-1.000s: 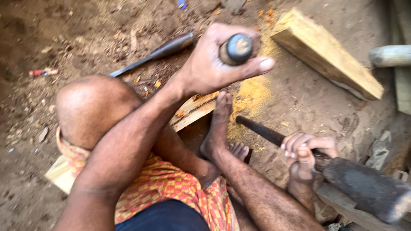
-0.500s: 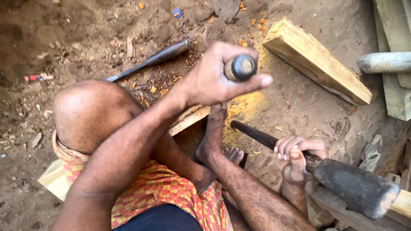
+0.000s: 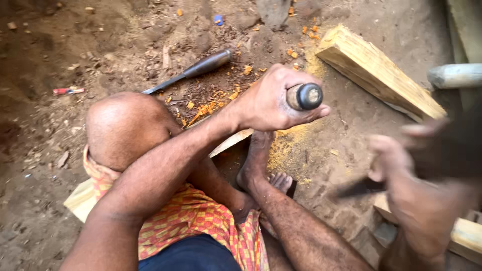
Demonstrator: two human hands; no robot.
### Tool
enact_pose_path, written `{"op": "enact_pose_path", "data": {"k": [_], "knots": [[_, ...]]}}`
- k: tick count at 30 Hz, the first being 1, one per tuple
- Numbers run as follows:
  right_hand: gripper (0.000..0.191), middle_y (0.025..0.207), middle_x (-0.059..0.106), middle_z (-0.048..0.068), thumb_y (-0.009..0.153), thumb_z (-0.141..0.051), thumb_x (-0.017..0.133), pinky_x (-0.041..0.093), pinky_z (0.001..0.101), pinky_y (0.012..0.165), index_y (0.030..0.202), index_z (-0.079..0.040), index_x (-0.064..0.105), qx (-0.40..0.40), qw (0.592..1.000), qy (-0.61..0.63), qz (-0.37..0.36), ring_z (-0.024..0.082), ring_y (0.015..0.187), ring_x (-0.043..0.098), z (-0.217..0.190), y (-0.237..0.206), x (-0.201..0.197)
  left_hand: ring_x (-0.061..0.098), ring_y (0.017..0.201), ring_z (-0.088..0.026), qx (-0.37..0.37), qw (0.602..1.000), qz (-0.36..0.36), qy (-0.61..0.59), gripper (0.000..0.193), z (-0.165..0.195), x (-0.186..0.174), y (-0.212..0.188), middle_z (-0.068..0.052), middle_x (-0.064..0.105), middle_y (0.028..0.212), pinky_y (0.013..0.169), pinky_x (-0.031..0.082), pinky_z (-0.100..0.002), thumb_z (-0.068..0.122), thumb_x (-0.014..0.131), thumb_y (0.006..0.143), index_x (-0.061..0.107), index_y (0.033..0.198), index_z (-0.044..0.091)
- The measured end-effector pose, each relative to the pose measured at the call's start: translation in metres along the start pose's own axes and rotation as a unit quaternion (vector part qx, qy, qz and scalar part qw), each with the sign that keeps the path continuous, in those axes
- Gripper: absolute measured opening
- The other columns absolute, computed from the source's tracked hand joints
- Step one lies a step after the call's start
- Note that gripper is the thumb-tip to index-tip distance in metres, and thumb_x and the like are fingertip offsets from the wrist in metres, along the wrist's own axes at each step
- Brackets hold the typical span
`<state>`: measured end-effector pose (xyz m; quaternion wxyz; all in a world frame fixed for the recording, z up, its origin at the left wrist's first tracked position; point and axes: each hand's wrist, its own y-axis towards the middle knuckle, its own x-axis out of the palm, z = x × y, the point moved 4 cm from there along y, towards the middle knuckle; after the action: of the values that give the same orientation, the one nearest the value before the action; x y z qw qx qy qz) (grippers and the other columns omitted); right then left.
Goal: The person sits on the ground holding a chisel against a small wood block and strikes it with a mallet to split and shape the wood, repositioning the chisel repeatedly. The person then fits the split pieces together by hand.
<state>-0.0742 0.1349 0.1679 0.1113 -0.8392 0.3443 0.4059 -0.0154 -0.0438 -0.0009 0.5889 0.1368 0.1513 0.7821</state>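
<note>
Dirt ground (image 3: 60,200) carries my plank (image 3: 228,143), pinned under my foot (image 3: 258,165). Left hand (image 3: 271,100) clamps chisel handle (image 3: 304,96) upright over plank; right hand (image 3: 401,170), blurred, grips hammer handle (image 3: 359,188). Best strike squarely on top.

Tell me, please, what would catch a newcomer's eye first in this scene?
At centre, the left hand grips a dark-capped tool handle above a wooden plank. At right, the blurred right hand grips a dark hammer handle. A chisel lies on the dirt beyond the knee.
</note>
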Motion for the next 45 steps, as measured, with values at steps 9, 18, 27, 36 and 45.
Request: {"op": "enact_pose_path", "data": {"k": [9, 18, 27, 36, 45], "knots": [[0.034, 0.088, 0.065, 0.01, 0.101, -0.02, 0.076, 0.058, 0.0321, 0.066, 0.121, -0.001, 0.058, -0.02, 0.995, -0.093, -0.028, 0.019, 0.07, 0.063, 0.027, -0.027, -0.021, 0.068, 0.062, -0.01, -0.033, 0.989, -0.121, -0.074, 0.023, 0.019, 0.017, -0.013, 0.002, 0.069, 0.069, 0.057, 0.055, -0.031, 0.033, 0.082, 0.09, 0.07, 0.083, 0.014], [0.025, 0.072, 0.058, 0.002, 0.107, -0.031, 0.059, 0.058, 0.0322, 0.052, 0.116, -0.013, 0.045, -0.199, 0.924, 0.325, 0.036, 0.016, 0.057, 0.063, 0.116, -0.071, 0.013, 0.059, 0.096, -0.013, 0.087, 0.988, 0.053, -0.118, 0.04, 0.044, -0.037, 0.005, -0.002, 0.056, 0.103, 0.086, 0.051, -0.033, 0.037, 0.072, 0.105, 0.051, 0.116, 0.006], [0.024, 0.072, 0.05, 0.005, 0.106, -0.019, 0.063, 0.051, 0.0317, 0.052, 0.111, -0.011, 0.041, -0.12, 0.91, 0.381, 0.116, 0.014, 0.054, 0.053, 0.166, -0.107, 0.047, 0.066, 0.095, -0.027, 0.117, 0.986, 0.029, 0.113, 0.035, 0.057, 0.032, -0.002, -0.005, 0.06, 0.103, 0.072, 0.056, -0.041, 0.017, 0.076, 0.084, 0.054, 0.112, 0.018], [0.026, 0.073, 0.052, 0.005, 0.106, -0.02, 0.065, 0.049, 0.0248, 0.055, 0.111, -0.011, 0.042, -0.06, 0.935, 0.291, 0.195, 0.011, 0.058, 0.052, 0.182, -0.128, 0.032, 0.069, 0.078, -0.022, 0.129, 0.988, 0.055, 0.067, 0.035, 0.048, 0.094, -0.047, 0.0, 0.061, 0.088, 0.066, 0.055, -0.037, 0.029, 0.07, 0.095, 0.061, 0.126, 0.015], [0.03, 0.068, 0.054, 0.003, 0.107, -0.023, 0.067, 0.048, 0.0205, 0.059, 0.114, -0.013, 0.04, -0.034, 0.935, 0.302, 0.182, 0.009, 0.06, 0.051, 0.166, -0.131, 0.026, 0.068, 0.078, -0.02, 0.076, 0.992, 0.074, 0.062, 0.032, 0.037, 0.075, -0.039, 0.0, 0.056, 0.084, 0.068, 0.055, -0.037, 0.028, 0.073, 0.087, 0.061, 0.116, 0.019]]}}
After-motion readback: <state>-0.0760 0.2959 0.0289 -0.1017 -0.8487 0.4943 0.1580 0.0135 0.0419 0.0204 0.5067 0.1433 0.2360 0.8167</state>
